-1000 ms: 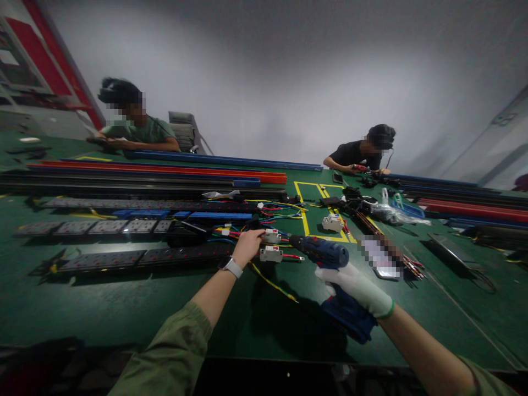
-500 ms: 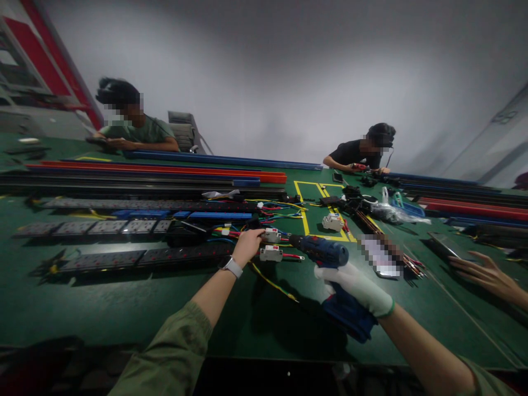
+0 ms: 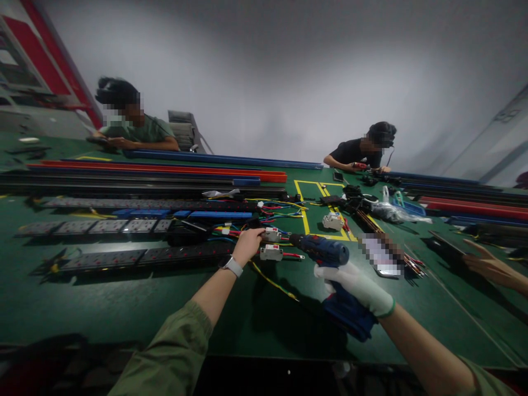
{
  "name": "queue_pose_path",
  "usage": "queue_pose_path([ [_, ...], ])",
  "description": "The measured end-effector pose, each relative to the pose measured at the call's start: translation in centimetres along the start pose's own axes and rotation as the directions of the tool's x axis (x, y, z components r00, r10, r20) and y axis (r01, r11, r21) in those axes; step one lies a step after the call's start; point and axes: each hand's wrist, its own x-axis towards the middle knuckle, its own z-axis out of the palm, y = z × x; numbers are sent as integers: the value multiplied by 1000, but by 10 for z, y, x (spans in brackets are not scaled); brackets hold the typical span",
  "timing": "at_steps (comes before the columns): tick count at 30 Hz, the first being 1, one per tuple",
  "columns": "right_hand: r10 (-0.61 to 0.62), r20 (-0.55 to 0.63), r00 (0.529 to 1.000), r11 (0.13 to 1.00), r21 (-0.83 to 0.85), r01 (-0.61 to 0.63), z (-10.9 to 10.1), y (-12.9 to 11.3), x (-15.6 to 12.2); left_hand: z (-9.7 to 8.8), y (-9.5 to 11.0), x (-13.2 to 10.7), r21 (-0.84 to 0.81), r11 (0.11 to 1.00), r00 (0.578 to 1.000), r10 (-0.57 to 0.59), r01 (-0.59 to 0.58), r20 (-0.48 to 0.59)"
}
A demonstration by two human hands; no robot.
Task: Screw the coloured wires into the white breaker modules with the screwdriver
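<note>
My left hand (image 3: pixel 248 245), bare with a watch at the wrist, is closed on a white circuit breaker (image 3: pixel 272 235) with a red switch. In my gloved right hand (image 3: pixel 357 286) is a blue cordless drill (image 3: pixel 324 250), its chuck pointing left at that breaker's wire end. Whether the bit touches a screw is too small to tell. A second circuit breaker (image 3: pixel 271 253) with a red wire lies just in front, on the green table. Black socket strips (image 3: pixel 165 257) stretch away to the left, with coloured wires (image 3: pixel 284 215) at their right ends.
Another breaker (image 3: pixel 333 221) sits inside yellow tape lines. Right of the drill are a phone (image 3: pixel 381 256) and a bundle of brown wires (image 3: pixel 408 263). Orange and blue rails (image 3: pixel 206 172) lie farther back. Two people work across the table; another person's hand (image 3: pixel 490 264) holds a flat dark object at right.
My hands, the drill and the breaker hold nearly still. At the right, the other person's hand has shifted rightward and the flat dark object has tilted up.
</note>
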Motion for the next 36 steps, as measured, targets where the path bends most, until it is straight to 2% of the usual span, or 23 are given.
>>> queue_pose_path([
  [16, -58, 12, 998, 997, -51, 58, -3, 3, 5, 0, 1, 1, 7, 1000, 1000, -12, 12, 4],
  [22, -37, 32, 999, 999, -13, 37, -2, 4, 4, 0, 1, 0, -3, 1000, 1000, -1, 1, -4],
  [28, -29, 30, 999, 998, -59, 30, -7, 9, 8, -1, 2, -1, -2, 1000, 1000, -14, 14, -2],
  [36, -18, 38, 999, 1000, -9, 19, -2, 0, 0, 1, 0, 0, -12, 1000, 1000, -13, 13, -5],
])
